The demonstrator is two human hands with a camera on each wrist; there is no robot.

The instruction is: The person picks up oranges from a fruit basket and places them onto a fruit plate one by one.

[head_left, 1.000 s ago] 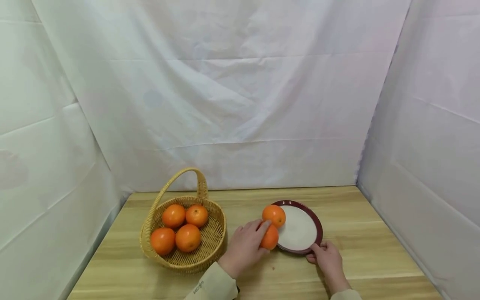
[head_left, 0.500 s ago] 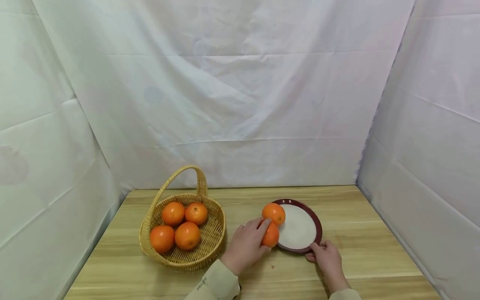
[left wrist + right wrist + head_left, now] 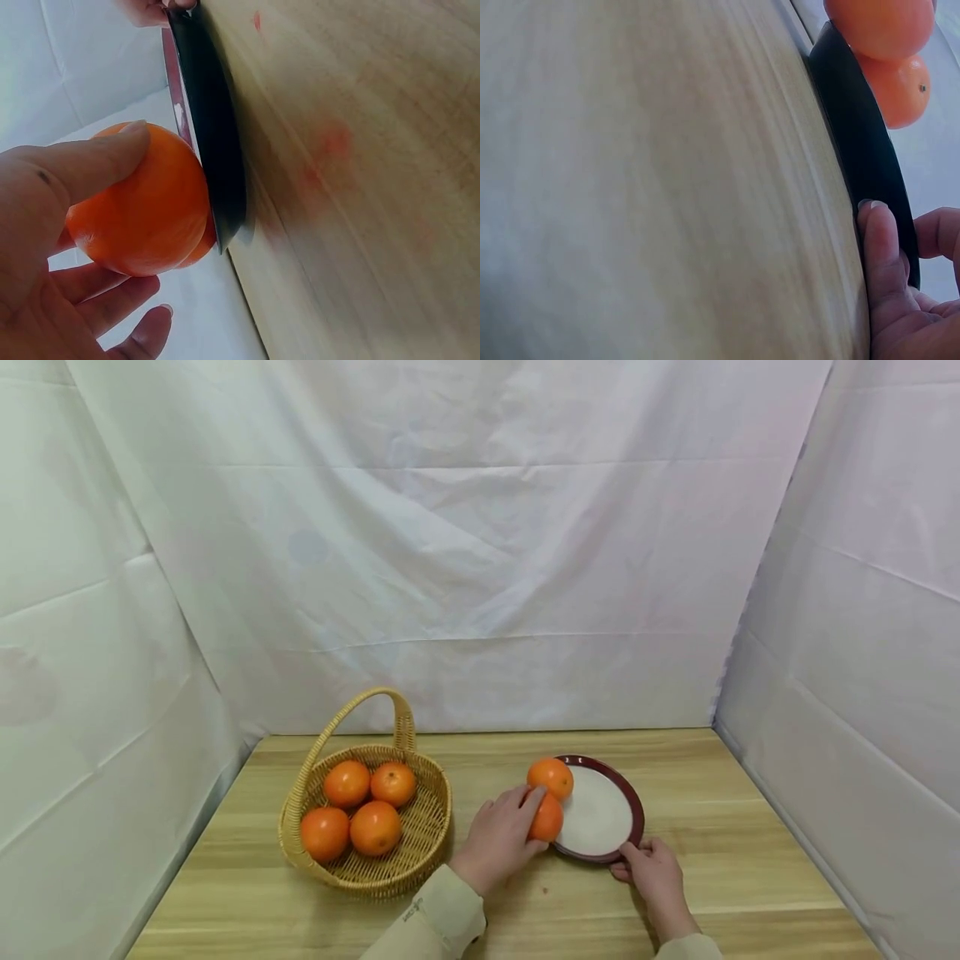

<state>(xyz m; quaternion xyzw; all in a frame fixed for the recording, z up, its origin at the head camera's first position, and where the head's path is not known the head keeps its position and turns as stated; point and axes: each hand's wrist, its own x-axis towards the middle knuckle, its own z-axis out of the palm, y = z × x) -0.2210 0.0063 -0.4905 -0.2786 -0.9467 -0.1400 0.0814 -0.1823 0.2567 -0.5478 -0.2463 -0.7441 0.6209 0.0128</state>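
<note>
My left hand holds an orange at the left rim of a plate, thumb on one side and fingers on the other. Just behind it a second orange rests at the plate's left edge. The plate has a white middle and a dark red rim; its outside looks black in the wrist views. At the plate's near right edge my right hand pinches the rim, thumb above and fingers against the outer side.
A wicker basket with a tall handle stands on the left of the wooden table, with several oranges inside. White cloth hangs behind and on both sides.
My left hand has shifted slightly forward and to the right with its orange, and the orange behind has moved a little the same way. My right hand stays on the rim.
</note>
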